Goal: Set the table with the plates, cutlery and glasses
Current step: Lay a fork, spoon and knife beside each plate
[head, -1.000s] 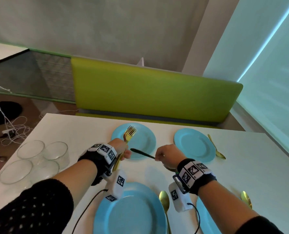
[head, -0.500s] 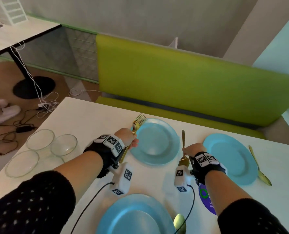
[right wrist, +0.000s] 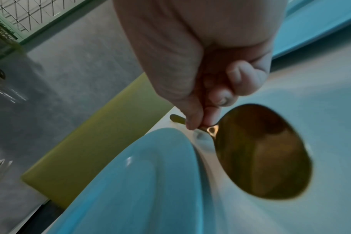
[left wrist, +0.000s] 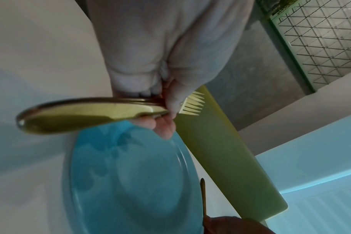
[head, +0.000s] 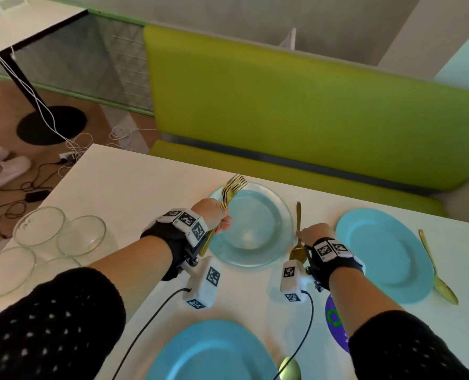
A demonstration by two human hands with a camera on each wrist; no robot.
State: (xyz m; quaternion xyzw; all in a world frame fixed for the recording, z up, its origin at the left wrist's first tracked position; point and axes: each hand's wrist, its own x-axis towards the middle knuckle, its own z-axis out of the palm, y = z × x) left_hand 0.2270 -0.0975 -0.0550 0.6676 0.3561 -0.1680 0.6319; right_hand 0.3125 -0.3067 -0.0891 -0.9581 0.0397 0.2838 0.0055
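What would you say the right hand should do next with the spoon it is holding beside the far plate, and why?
Probably lower it flat and let go. The right hand pinches the gold spoon by its neck, already lined up along the right edge of the far plate. The left hand grips a bundle of forks, so a fork likely follows.

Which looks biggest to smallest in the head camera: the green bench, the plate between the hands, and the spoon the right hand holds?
1. Green bench, by far the largest.
2. Plate between the hands.
3. Spoon held by the right hand, the smallest; it is partly hidden.
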